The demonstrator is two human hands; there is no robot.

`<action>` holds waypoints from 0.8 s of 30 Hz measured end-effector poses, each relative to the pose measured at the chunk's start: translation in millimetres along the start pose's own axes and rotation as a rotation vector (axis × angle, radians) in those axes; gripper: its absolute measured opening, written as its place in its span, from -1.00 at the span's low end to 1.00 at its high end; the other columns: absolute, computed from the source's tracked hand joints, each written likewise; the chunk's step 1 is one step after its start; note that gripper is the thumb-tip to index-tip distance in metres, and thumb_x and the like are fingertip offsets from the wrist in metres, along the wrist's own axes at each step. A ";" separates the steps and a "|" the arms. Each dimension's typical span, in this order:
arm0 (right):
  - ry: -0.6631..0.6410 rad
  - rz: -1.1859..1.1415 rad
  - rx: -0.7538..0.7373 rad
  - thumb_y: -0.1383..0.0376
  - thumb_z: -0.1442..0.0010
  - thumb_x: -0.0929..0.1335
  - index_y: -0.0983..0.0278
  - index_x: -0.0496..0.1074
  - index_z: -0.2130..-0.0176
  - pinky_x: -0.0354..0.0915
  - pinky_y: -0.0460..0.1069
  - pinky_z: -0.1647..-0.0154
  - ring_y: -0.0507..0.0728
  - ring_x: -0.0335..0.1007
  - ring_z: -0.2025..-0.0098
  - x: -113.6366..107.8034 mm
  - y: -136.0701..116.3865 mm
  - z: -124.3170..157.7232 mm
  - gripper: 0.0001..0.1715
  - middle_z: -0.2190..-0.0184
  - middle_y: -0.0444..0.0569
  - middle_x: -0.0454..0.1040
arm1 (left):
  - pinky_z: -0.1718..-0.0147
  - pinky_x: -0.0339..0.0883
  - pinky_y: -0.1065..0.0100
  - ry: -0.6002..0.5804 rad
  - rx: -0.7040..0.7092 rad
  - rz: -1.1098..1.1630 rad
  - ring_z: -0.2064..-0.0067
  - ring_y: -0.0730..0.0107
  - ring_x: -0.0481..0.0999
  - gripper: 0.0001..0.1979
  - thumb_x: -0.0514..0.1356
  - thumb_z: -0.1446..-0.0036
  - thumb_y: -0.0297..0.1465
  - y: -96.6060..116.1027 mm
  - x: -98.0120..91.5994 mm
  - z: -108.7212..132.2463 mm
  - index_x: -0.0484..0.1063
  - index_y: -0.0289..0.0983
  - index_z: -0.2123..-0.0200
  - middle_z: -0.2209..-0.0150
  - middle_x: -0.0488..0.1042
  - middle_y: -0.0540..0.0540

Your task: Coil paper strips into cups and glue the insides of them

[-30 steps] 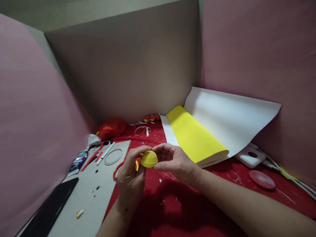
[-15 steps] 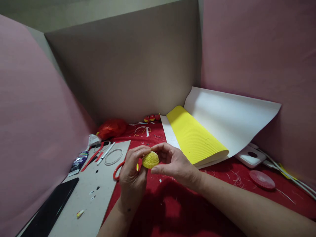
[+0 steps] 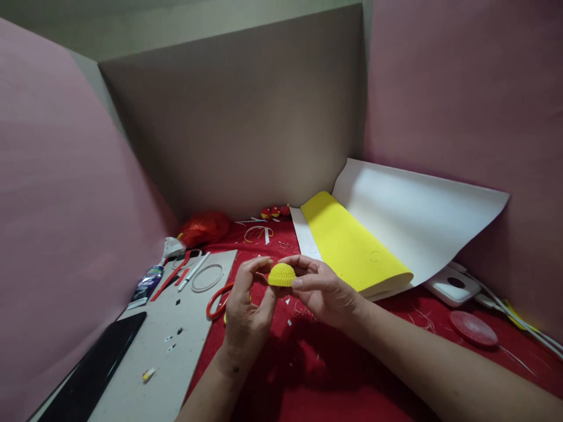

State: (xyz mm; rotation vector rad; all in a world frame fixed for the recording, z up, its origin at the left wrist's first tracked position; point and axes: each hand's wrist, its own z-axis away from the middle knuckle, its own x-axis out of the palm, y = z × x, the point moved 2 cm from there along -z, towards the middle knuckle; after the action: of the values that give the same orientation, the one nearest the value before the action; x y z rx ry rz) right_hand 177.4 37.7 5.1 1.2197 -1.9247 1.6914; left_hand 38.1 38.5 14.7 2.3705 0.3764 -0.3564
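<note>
A small ridged yellow dome (image 3: 282, 275), looking like coiled corrugated paper, is held up over the red cloth (image 3: 308, 375) between both hands. My left hand (image 3: 250, 296) grips it from the left, with the thumb below and the fingers curled behind. From the right, my right hand (image 3: 323, 290) touches its side with thumb and fingertips. The dome's flat edge faces down. Just left of my left hand lies a pair of scissors with red handles (image 3: 215, 305), partly hidden by that hand.
A grey board (image 3: 145, 340) at left carries a black phone-like slab (image 3: 101, 363), a clear ring (image 3: 207, 278), a white pen (image 3: 193, 271) and red strips. Yellow corrugated sheet (image 3: 352, 246) and white sheet (image 3: 417, 217) lie right. Small red-yellow figures (image 3: 275, 211) sit behind, near a red bag (image 3: 205, 228).
The dome has tilted so that its rounded top points up and its edge lies level. My right hand's fingers have closed in nearer its side. The whole view has shifted slightly.
</note>
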 end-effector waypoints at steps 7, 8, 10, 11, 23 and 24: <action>0.006 -0.032 0.073 0.48 0.24 0.46 0.35 0.48 0.25 0.23 -0.02 0.09 0.09 0.37 0.19 1.2 -0.6 2.6 -0.57 0.25 0.00 0.48 | 0.15 0.32 0.25 0.072 0.210 -0.230 0.12 0.31 0.38 -0.77 0.10 -0.06 -0.60 7.0 -1.2 1.4 0.33 -0.24 0.21 0.21 0.38 -0.10; 0.015 -0.013 0.069 0.48 0.24 0.47 0.35 0.48 0.25 0.22 -0.04 0.10 0.07 0.36 0.20 0.9 0.7 2.8 -0.56 0.25 -0.02 0.48 | 0.14 0.32 0.24 0.077 0.242 -0.269 0.13 0.30 0.38 -0.75 0.10 -0.05 -0.61 7.6 -0.7 2.2 0.33 -0.25 0.20 0.21 0.38 -0.11; 0.026 0.033 0.059 0.47 0.24 0.49 0.33 0.48 0.24 0.22 -0.06 0.13 0.04 0.35 0.23 0.1 3.8 2.7 -0.54 0.28 -0.05 0.47 | 0.15 0.32 0.24 0.072 0.294 -0.339 0.15 0.30 0.37 -0.74 0.09 -0.05 -0.63 8.5 0.3 3.7 0.32 -0.26 0.19 0.21 0.37 -0.12; 0.029 0.050 0.054 0.46 0.24 0.50 0.32 0.48 0.23 0.22 -0.07 0.14 0.03 0.35 0.24 -0.4 5.3 2.6 -0.53 0.29 -0.06 0.47 | 0.16 0.32 0.24 0.063 0.317 -0.370 0.16 0.30 0.37 -0.74 0.09 -0.05 -0.63 8.9 0.7 4.3 0.32 -0.27 0.18 0.21 0.37 -0.13; 0.083 0.120 0.033 0.48 0.34 0.54 0.28 0.39 0.23 0.24 -0.09 0.22 0.03 0.33 0.25 -0.1 10.7 2.2 -0.40 0.30 -0.10 0.42 | 0.24 0.30 0.24 0.085 0.367 -0.484 0.23 0.27 0.34 -0.75 0.12 -0.05 -0.59 13.9 -1.6 4.6 0.27 -0.24 0.19 0.27 0.37 -0.12; 0.083 0.127 0.036 0.48 0.34 0.54 0.29 0.39 0.24 0.24 -0.10 0.23 0.02 0.32 0.25 -0.2 10.2 2.1 -0.41 0.31 -0.10 0.41 | 0.24 0.31 0.24 0.089 0.362 -0.481 0.22 0.26 0.35 -0.75 0.12 -0.05 -0.59 13.5 -1.2 4.3 0.27 -0.24 0.18 0.26 0.37 -0.12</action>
State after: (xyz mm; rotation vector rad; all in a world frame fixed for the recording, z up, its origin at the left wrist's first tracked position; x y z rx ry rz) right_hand 170.6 35.3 -2.3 1.0424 -1.9670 1.8173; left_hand 41.2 25.7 20.1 2.6331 1.0048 -0.5798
